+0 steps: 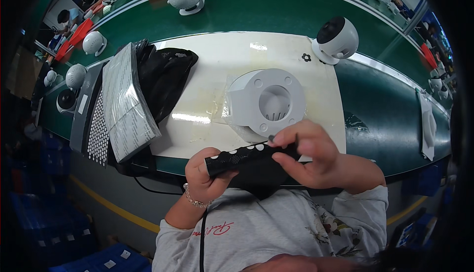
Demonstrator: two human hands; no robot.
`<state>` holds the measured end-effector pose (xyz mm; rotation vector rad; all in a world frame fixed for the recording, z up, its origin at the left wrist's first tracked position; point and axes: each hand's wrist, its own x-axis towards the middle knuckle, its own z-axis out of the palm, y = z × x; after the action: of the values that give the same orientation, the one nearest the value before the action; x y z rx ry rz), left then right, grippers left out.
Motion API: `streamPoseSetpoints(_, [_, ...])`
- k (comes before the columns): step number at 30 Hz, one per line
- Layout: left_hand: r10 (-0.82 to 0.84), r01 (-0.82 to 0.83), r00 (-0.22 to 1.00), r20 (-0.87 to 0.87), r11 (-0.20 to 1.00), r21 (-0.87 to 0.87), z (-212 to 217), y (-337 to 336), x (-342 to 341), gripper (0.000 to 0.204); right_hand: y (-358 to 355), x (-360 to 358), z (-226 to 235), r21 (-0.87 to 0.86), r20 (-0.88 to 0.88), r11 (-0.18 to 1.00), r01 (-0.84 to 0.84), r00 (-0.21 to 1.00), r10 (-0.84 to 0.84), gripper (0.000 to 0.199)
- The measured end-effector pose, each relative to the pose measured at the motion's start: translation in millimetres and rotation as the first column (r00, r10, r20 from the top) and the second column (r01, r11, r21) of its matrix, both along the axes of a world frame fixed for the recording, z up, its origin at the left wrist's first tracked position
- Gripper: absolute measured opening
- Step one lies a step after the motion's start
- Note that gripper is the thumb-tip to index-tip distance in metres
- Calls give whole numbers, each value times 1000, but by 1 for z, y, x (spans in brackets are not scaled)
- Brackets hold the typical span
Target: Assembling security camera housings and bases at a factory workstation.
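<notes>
My left hand (203, 173) is closed round the end of a black sheet (237, 159) with a row of white round spots along its upper edge. Over the sheet's other end is my right hand (316, 154), its fingers bent. A small dark round pad (271, 138) shows at my right fingertips; its exact grip is partly hidden. Just beyond my hands, a white round plastic housing (242, 106) lies on clear plastic film, its underside up. It has a round opening in the middle and several small round recesses around that.
A pale work mat (207, 89) covers the green bench. At left lie a plastic-wrapped stack of sheets (123, 104), a dotted sheet (97, 134) and a black mesh bag (165, 74). A white fan-like unit (338, 40) stands at right. Other people work across the bench.
</notes>
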<state>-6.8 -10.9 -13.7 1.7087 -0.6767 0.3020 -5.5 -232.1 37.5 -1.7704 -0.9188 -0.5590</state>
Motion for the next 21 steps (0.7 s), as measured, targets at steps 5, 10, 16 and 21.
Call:
streamPoseSetpoints(5, [-18, 18, 1000, 22, 1000, 23, 4, -2, 4, 23, -11, 5, 10, -159, -59, 905, -395, 919, 390, 56])
streamPoseSetpoints(10, [-42, 26, 975, 217, 997, 74, 7, -7, 17, 27, -27, 41, 8, 30, 3, 998, 53, 999, -54, 63])
streamPoseSetpoints(16, [-209, 208, 972, 106, 978, 22, 1, -17, 32, 35, -30, 59, 17, 98, -413, 988, 118, 908, -68, 67])
streamPoseSetpoints(21, [-259, 259, 966, 24, 966, -3, -11, -14, 33, 30, -32, 52, 25, -169, -261, 973, 155, 945, -196, 59])
